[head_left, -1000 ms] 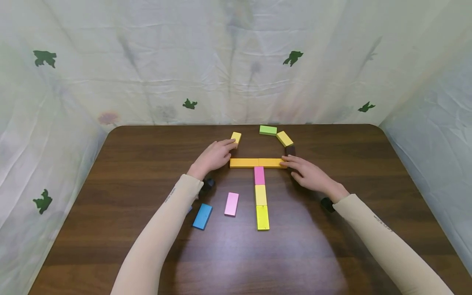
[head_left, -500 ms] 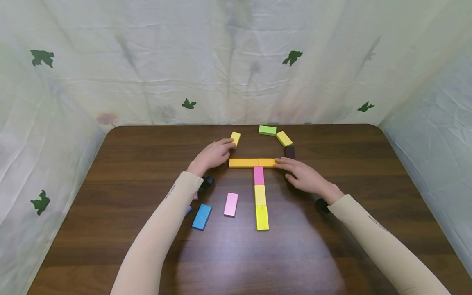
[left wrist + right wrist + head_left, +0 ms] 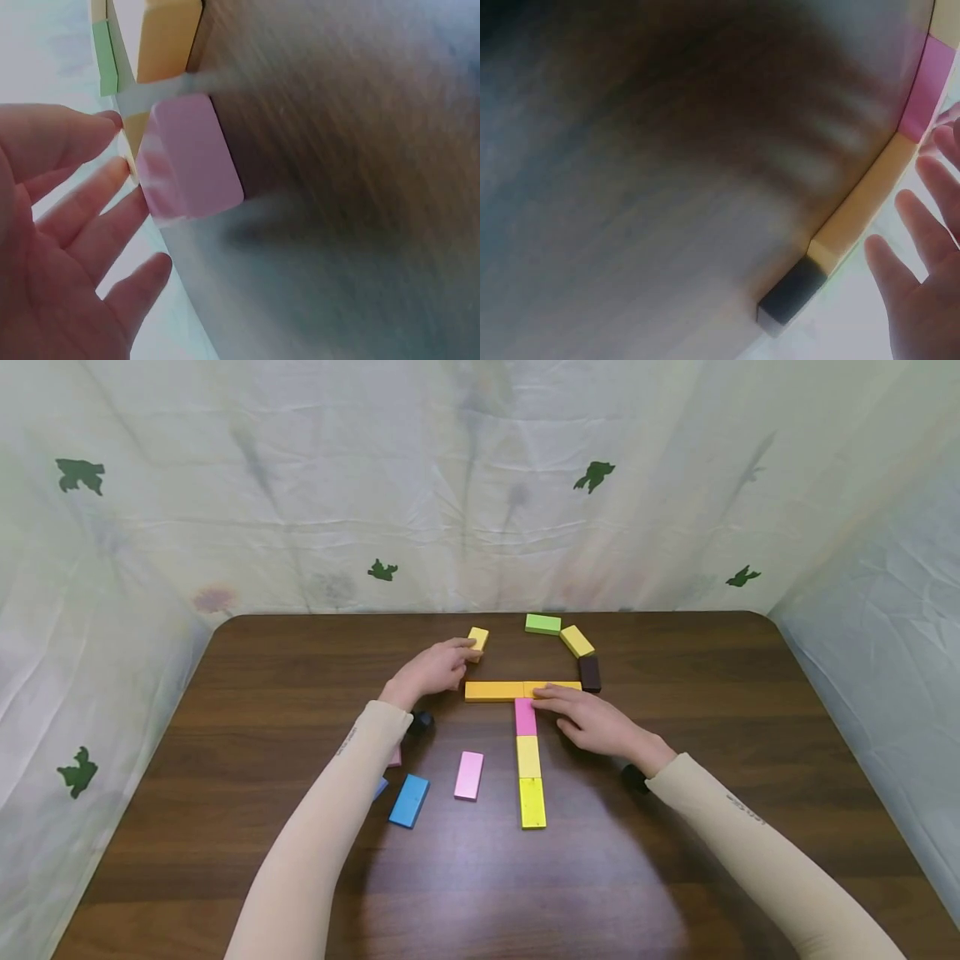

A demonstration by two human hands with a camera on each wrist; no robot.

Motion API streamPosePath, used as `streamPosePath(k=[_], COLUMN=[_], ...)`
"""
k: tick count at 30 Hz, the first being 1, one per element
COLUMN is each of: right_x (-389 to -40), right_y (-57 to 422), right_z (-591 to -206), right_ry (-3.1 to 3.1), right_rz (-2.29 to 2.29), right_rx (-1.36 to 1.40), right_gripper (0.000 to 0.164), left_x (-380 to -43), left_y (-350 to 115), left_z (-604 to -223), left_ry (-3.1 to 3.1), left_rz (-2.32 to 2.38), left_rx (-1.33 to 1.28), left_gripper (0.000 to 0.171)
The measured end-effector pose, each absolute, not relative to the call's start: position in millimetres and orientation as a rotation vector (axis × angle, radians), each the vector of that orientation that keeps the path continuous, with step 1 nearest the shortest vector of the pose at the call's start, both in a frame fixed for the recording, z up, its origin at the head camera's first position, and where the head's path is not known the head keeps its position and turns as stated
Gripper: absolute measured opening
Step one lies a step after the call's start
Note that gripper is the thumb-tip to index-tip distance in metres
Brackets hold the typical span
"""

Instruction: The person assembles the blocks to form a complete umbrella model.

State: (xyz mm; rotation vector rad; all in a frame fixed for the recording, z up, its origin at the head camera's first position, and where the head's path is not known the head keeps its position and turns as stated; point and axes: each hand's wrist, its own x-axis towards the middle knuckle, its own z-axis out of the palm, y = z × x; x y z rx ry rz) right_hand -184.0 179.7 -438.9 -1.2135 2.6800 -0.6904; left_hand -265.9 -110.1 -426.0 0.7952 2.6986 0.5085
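My left hand (image 3: 429, 672) reaches over the table with its fingertips at a yellow block (image 3: 478, 635) at the back. In the left wrist view its fingers are spread, close to a pink block (image 3: 196, 157) that the hand hides from the head view. Two orange blocks (image 3: 493, 692) lie end to end. My right hand (image 3: 596, 720), fingers extended, is over the right orange block, its fingertips near a deeper pink block (image 3: 526, 720); contact is unclear. A dark block (image 3: 590, 673) adjoins the bar's right end in the right wrist view.
Yellow (image 3: 577, 641) and green (image 3: 543, 624) blocks curve along the back right. Two yellow blocks (image 3: 532, 803) extend the stem toward the front. Light pink (image 3: 468, 776) and blue (image 3: 409, 801) blocks lie apart; others are partly behind the left sleeve. A patterned cloth (image 3: 480, 485) borders the table.
My right hand has slid left along the orange bar, from its right end toward the middle, uncovering the dark block. My left hand stays at the yellow block with only a slight shift.
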Motion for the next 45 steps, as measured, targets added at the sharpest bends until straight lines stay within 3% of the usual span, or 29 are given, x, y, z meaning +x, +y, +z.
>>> streamPosePath(k=[15, 28, 45], right_x=[-183.9, -182.0, -182.6], right_y=[175.1, 176.6, 177.2], right_z=[-445.0, -443.9, -446.6], right_ry=[2.682, 2.677, 2.673], right_rz=[-0.642, -0.642, -0.669], right_rx=[-1.186, -1.140, -1.159], right_gripper=[0.044, 0.046, 0.046], left_x=[-282.1, -283.0, -296.8], left_y=[-105.5, -98.3, -81.4], left_z=[-422.8, -423.7, -427.4], left_ry=[2.750, 2.808, 2.769], left_rz=[0.483, 0.350, 0.324], left_rx=[0.849, 0.700, 0.796], left_gripper=[0.040, 0.039, 0.041])
